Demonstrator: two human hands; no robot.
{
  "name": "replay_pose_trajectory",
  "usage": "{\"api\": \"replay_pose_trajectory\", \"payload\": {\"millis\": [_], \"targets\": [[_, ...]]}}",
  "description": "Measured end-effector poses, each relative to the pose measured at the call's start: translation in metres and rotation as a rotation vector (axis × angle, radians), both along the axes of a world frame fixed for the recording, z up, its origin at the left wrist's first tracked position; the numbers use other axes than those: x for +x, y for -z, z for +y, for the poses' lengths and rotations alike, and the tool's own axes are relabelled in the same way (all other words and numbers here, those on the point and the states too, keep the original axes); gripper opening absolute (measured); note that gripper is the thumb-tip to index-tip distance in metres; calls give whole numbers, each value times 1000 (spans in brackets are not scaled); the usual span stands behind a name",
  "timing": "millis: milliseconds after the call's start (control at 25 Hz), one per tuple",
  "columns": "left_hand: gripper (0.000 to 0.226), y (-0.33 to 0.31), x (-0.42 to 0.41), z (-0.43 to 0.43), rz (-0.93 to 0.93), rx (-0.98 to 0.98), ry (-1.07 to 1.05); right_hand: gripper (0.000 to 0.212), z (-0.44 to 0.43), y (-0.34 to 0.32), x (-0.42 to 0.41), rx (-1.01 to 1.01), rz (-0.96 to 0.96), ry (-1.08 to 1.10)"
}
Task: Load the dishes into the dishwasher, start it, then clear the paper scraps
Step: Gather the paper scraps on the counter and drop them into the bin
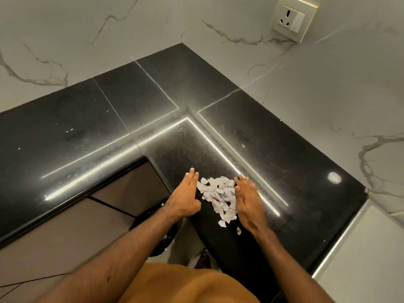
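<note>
White paper scraps [218,196] lie in a loose heap low and centre in the frame, on the black granite counter [131,119]. Your left hand [185,196] and right hand [246,203] flank the heap with fingers straight, holding nothing, set apart on either side, likely to herd the scraps together. One stray bit [239,231] sits below the right hand.

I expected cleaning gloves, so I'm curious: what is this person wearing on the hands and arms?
Nothing: the left hand and right hand are bare, with no gloves, rings or watch showing, and no sleeves come into view. An orange-brown garment shows at the bottom edge.
</note>
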State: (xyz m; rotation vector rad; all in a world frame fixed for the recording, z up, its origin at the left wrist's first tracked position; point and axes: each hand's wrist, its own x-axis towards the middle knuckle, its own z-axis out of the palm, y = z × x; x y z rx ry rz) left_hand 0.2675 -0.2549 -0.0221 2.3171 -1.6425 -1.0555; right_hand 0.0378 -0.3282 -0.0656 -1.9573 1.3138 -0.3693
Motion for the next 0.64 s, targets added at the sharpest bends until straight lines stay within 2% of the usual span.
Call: {"api": "replay_pose_trajectory", "payload": {"millis": [160, 360, 440, 640], "targets": [[96, 10, -35, 3, 125, -111, 100, 63, -2, -20, -20, 132, -92, -126], [98, 21, -34, 5, 105, -132, 164, 102, 18, -26, -83, -132, 178, -439], [102, 21, -33, 6, 84, -126, 221, 102, 24, -15, -90, -235, 242, -467], [111, 19, -39, 4, 26, -125, 393, 98, 7, -13, -55, -193, 192, -392]]}}
